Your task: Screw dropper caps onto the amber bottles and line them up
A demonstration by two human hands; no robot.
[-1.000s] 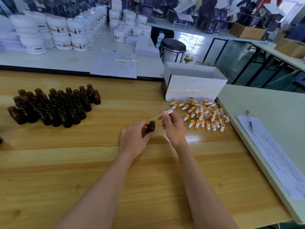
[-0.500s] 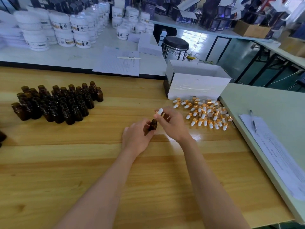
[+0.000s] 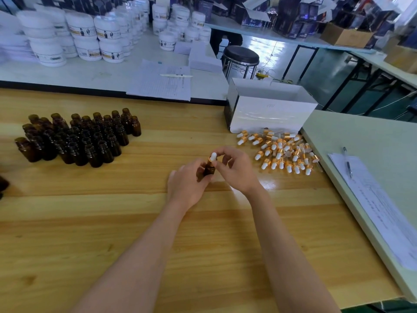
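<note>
Capping step is underway, prob. the 1st bottle: no capped ones are showing on the wooden table. L hand is gripping the amber bottle upright, mid-table. R hand is pinching the dropper cap sitting on its neck. Next, I'd say, R is needing to twist till snug w/ L bracing. Uncapped bottles are waiting toward the left edge & loose caps by the right edge.

Rough tally: around forty open amber bottles bunched on the table, packed too tight for an exact count. One more bottle with one dropper cap on it. Loose caps: maybe forty too. One white box, one stool, two pens: a white pen and a dark pen. White jars: dozens, too blurry to count.
</note>
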